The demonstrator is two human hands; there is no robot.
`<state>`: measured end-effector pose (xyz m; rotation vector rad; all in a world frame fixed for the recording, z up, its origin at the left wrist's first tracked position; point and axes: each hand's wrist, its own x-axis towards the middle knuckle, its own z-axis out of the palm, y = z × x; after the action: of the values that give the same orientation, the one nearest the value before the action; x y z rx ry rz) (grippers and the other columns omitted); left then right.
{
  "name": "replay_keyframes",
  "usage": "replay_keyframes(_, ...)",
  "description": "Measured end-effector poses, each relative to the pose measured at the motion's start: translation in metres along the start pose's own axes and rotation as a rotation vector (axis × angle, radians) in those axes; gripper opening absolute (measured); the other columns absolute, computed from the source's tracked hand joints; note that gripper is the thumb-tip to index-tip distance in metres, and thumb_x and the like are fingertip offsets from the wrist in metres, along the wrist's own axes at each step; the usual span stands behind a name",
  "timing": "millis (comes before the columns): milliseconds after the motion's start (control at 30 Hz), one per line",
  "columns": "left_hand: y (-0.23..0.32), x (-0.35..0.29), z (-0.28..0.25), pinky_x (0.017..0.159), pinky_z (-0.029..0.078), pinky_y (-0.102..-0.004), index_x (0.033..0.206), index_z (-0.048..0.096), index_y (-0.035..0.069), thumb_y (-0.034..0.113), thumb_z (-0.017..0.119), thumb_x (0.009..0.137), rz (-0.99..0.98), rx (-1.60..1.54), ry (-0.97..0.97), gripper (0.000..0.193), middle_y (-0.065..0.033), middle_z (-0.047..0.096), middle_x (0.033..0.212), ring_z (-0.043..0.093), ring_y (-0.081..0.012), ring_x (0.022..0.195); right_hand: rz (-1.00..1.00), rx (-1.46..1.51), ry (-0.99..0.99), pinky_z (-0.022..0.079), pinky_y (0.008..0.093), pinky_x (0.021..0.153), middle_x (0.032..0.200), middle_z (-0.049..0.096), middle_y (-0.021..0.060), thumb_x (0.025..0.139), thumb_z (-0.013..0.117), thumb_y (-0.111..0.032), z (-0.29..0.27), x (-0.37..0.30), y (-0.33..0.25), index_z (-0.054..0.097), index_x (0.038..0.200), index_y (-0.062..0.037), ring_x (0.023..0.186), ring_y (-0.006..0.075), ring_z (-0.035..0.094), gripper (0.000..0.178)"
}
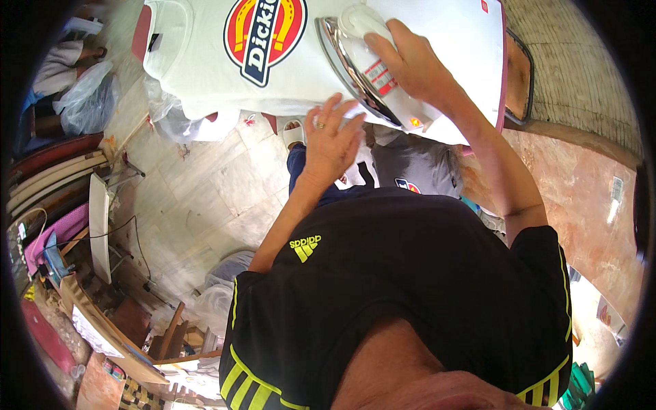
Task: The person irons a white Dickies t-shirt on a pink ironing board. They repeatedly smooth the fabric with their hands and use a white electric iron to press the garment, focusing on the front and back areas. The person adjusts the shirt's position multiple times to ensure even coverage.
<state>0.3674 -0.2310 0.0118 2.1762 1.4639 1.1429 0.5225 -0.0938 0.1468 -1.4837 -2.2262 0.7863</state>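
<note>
My right hand [418, 67] is wrapped round a white clothes iron [352, 46] with a shiny metal edge and a red-striped label. The iron is over the right part of a white T-shirt [198, 51], beside its round red, yellow and black print [265, 37]. This shirt lies spread on an ironing board [471, 61] with a white top. My left hand [333, 140], a ring on one finger, is held with its fingers apart at the shirt's near edge, close to the iron. I cannot tell whether its fingertips touch the cloth.
A grey garment [413, 164] hangs or lies below the board, near my body. Clear plastic bags [89, 96] and several folded boards [58, 181] stand on the left. To the right are a ribbed grey surface [581, 75] and a brown stone-like slab [574, 184].
</note>
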Motion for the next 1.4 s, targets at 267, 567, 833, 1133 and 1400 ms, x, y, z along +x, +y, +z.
replay_keyframes(267, -0.039, -0.025, -0.024, 0.106, 0.030, -0.0479, 0.115, 0.068, 0.011, 0.008, 0.067, 0.084, -0.178, 0.072, 0.344, 0.031, -0.0070, 0.060, 0.130, 0.049, -0.0327, 0.131, -0.214, -0.131, -0.304, 0.048, 0.0437, 0.060, 0.069, 0.062, 0.0255, 0.100, 0.058, -0.034, -0.012, -0.042, -0.009, 0.054, 0.109, 0.0013, 0.063, 0.0407, 0.063, 0.037)
replay_keyframes(567, -0.049, 0.014, -0.050, 0.105, 0.035, -0.0460, 0.119, 0.066, 0.003, 0.003, 0.062, 0.086, -0.211, 0.172, 0.455, 0.033, -0.0136, 0.062, 0.125, 0.053, -0.0342, 0.124, -0.310, -0.240, -0.306, 0.049, 0.0504, 0.064, 0.072, 0.064, 0.0260, 0.098, 0.059, -0.039, -0.007, -0.009, -0.020, 0.054, 0.103, -0.0017, 0.070, 0.0452, 0.065, 0.038)
replay_keyframes(833, -0.049, 0.096, -0.030, 0.113, 0.025, -0.0507, 0.134, 0.056, 0.002, 0.017, 0.063, 0.090, -0.088, 0.156, 0.213, 0.047, -0.0157, 0.050, 0.145, 0.038, -0.0392, 0.140, 0.042, -0.114, 0.127, 0.052, 0.0465, 0.062, 0.071, 0.065, 0.0261, 0.097, 0.064, -0.030, -0.040, 0.003, 0.030, 0.057, 0.104, 0.0020, 0.068, 0.0439, 0.067, 0.034)
replay_keyframes(1133, -0.074, 0.188, -0.003, 0.111, 0.026, -0.0585, 0.141, 0.047, 0.000, 0.040, 0.065, 0.091, 0.044, 0.257, -0.052, 0.066, -0.0191, 0.040, 0.152, 0.034, -0.0463, 0.141, 0.175, -0.145, 0.320, 0.055, 0.0489, 0.075, 0.085, 0.068, 0.0316, 0.097, 0.056, -0.047, -0.087, 0.178, 0.075, 0.061, 0.109, 0.0064, 0.080, 0.0460, 0.069, 0.055)
replay_keyframes(1400, -0.082, 0.197, -0.007, 0.109, 0.025, -0.0634, 0.141, 0.045, 0.000, 0.036, 0.063, 0.092, 0.032, 0.264, -0.153, 0.064, -0.0198, 0.036, 0.154, 0.032, -0.0471, 0.141, -0.156, -0.196, 0.164, 0.053, 0.0441, 0.076, 0.094, 0.069, 0.0256, 0.096, 0.061, -0.042, -0.078, 0.232, 0.062, 0.064, 0.113, -0.0010, 0.083, 0.0385, 0.069, 0.044)
